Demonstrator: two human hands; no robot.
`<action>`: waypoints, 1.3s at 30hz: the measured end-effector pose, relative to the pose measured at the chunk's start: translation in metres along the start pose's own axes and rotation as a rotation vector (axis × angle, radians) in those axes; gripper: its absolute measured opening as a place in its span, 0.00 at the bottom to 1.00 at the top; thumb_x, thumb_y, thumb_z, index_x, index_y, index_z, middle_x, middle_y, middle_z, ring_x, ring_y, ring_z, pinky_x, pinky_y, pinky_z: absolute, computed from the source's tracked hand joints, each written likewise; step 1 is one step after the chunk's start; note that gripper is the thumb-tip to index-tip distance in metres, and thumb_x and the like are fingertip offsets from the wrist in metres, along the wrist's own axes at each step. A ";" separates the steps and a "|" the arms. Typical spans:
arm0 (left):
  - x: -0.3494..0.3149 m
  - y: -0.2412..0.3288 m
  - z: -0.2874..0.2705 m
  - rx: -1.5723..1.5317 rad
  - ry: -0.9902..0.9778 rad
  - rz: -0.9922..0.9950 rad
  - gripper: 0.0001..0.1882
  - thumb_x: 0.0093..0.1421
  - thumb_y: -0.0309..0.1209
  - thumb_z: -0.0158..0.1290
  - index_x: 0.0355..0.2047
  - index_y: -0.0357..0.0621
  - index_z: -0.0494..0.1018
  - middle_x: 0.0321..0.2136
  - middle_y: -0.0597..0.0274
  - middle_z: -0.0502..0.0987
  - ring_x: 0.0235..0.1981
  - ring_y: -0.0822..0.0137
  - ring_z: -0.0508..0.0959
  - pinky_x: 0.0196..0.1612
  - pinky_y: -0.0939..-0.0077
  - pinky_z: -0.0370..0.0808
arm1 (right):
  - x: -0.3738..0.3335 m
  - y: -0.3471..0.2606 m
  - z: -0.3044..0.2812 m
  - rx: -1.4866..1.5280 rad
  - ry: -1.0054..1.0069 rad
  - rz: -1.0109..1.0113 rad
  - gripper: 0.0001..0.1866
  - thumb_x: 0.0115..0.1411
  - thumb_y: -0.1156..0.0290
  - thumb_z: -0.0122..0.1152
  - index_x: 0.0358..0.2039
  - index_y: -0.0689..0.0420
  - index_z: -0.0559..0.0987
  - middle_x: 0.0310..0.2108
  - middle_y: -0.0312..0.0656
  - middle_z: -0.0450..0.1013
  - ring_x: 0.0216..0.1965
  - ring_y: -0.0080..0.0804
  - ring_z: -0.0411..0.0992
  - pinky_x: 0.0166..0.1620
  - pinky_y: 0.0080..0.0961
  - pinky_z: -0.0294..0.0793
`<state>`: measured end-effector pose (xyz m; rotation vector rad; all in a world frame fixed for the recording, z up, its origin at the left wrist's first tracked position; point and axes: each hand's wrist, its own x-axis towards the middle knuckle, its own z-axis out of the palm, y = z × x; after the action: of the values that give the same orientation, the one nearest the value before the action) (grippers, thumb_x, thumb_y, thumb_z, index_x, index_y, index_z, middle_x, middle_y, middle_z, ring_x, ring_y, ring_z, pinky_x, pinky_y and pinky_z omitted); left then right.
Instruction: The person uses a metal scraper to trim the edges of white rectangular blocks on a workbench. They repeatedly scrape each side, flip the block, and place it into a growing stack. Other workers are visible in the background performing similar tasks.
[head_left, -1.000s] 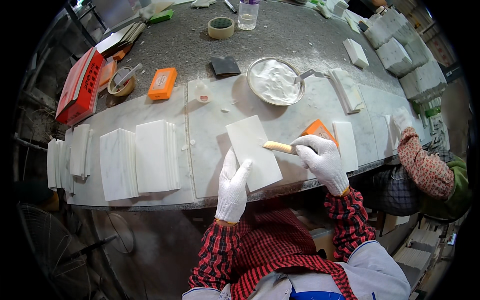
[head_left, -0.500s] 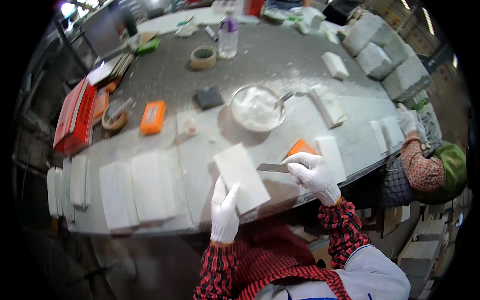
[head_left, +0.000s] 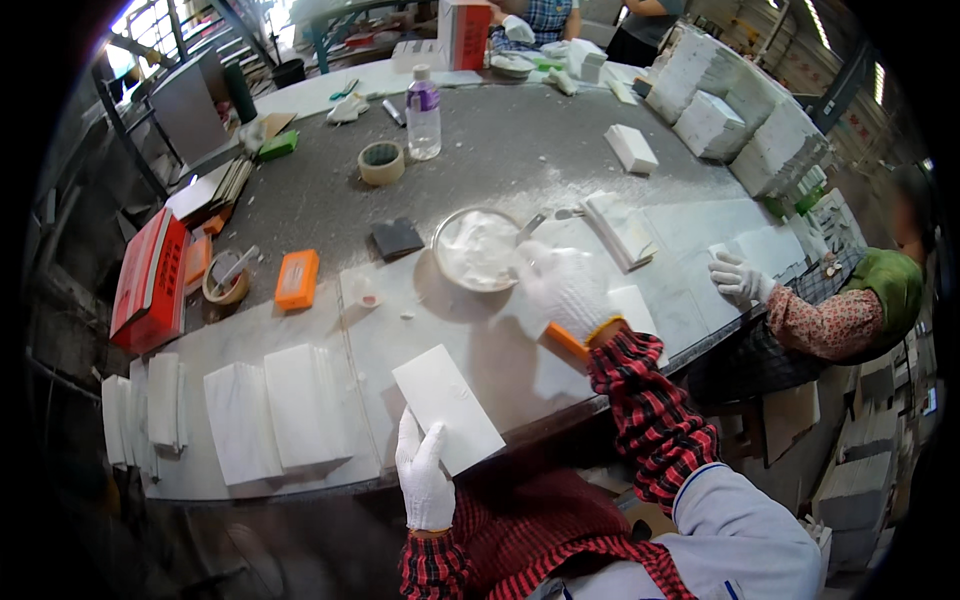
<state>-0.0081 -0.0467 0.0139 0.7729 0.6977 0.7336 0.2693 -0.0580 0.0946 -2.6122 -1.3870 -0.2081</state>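
My left hand (head_left: 424,476), in a white knit glove, grips the lower left edge of a white rectangular tile (head_left: 450,408). The tile tilts over the table's front edge, with a small raised patch on its face. At the right rim of a metal bowl (head_left: 437,262) of white paste (head_left: 478,246) is my gloved right hand (head_left: 568,290), somewhat blurred. Its fingers are closed; the flat metal scraper seen in them earlier is hidden now. A spatula (head_left: 531,229) leans on the bowl's rim. Beneath my right wrist lies an orange box (head_left: 567,341), partly covered.
Stacked white tiles (head_left: 305,405) stand at left. Behind them are an orange box (head_left: 296,280), a red box (head_left: 152,280), a tape roll (head_left: 381,164) and a bottle (head_left: 424,122). White blocks (head_left: 770,130) rise far right. A co-worker's gloved hand (head_left: 740,276) rests on tiles at right.
My right hand has moved up and left from beside the tile to the bowl's rim. My left hand still holds the tile, slightly lower in view. The co-worker's hand has reached leftward onto the table.
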 end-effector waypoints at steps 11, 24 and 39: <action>-0.006 0.004 -0.026 -0.030 0.073 0.000 0.27 0.71 0.26 0.46 0.69 0.29 0.63 0.61 0.53 0.74 0.61 0.66 0.74 0.64 0.71 0.69 | -0.063 -0.062 0.019 0.485 0.112 -0.139 0.24 0.63 0.67 0.69 0.59 0.58 0.80 0.51 0.47 0.81 0.24 0.32 0.74 0.38 0.30 0.79; -0.003 0.007 -0.025 0.089 0.049 0.002 0.29 0.71 0.27 0.47 0.70 0.28 0.61 0.61 0.52 0.73 0.61 0.64 0.73 0.66 0.71 0.67 | 0.052 -0.130 0.129 0.928 -0.175 -0.141 0.28 0.61 0.56 0.69 0.56 0.62 0.79 0.50 0.52 0.79 0.52 0.48 0.78 0.55 0.37 0.76; -0.003 0.003 -0.031 0.128 0.053 -0.018 0.30 0.72 0.25 0.46 0.72 0.30 0.58 0.63 0.53 0.72 0.61 0.66 0.74 0.64 0.71 0.70 | -0.112 -0.024 0.007 1.169 -0.787 0.248 0.20 0.68 0.61 0.64 0.52 0.64 0.81 0.38 0.35 0.78 0.35 0.18 0.72 0.37 0.18 0.74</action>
<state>-0.0346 -0.0366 0.0008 0.8651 0.8047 0.7006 0.1876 -0.1331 0.0670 -1.7730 -0.8214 1.3390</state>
